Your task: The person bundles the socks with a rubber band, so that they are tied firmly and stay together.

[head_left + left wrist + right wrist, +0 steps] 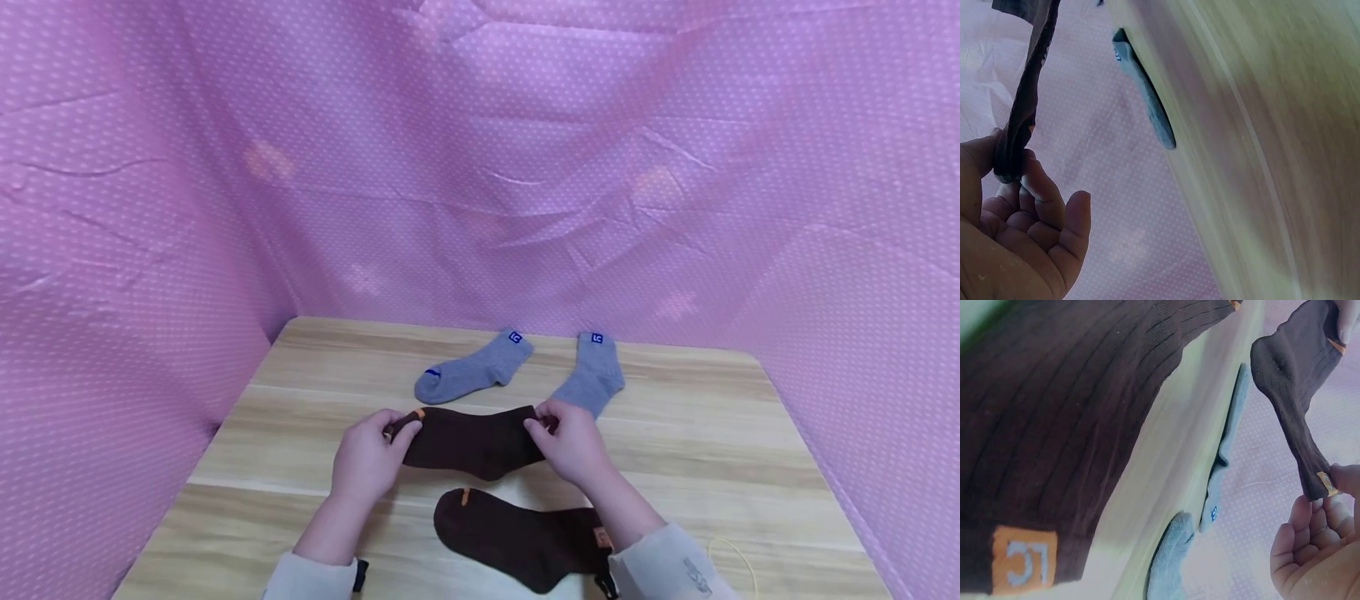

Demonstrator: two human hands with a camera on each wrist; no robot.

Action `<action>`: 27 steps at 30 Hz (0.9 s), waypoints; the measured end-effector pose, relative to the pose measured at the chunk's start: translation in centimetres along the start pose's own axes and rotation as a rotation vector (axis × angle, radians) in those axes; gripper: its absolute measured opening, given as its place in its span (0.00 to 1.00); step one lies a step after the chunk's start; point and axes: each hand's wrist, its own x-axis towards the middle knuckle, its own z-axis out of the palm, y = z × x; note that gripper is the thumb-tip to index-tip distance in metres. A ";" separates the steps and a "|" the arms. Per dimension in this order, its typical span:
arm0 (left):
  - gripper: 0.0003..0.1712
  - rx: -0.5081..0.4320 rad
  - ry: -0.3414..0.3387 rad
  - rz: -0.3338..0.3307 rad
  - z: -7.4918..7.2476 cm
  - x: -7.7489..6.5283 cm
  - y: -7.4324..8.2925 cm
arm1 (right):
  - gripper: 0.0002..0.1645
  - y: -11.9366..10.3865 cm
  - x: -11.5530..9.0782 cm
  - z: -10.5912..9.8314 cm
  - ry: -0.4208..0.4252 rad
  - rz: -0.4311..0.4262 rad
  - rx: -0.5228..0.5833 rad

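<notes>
A dark brown sock (472, 442) with an orange toe stripe is stretched between both hands above the table. My left hand (369, 457) pinches its toe end between thumb and fingers; the left wrist view shows the sock (1021, 119) edge-on. At the cuff, my right hand (572, 442) grips the other end, and an orange label (1327, 483) shows beside the thumb in the right wrist view. A second brown sock (525, 537) lies flat nearer the body, partly under the right forearm, its orange label (1024, 560) large in the right wrist view.
Two grey socks with blue labels, a left one (472, 371) and a right one (596, 371), lie at the back of the wooden table (300, 425). A thin yellow loop (738, 554) is at front right. Pink dotted cloth (480, 167) hangs around the table.
</notes>
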 end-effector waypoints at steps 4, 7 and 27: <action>0.12 -0.012 -0.005 -0.003 0.1 -0.1 0.3 | 0.05 0.0 -0.2 -0.5 0.000 -0.006 0.003; 0.12 -0.021 -0.004 -0.004 0.3 -0.2 0.6 | 0.05 0.1 -0.5 -1.0 0.002 -0.013 0.014; 0.14 -0.038 -0.054 -0.006 1.3 -1.0 1.6 | 0.07 0.7 -3.0 -3.7 -0.016 0.026 0.006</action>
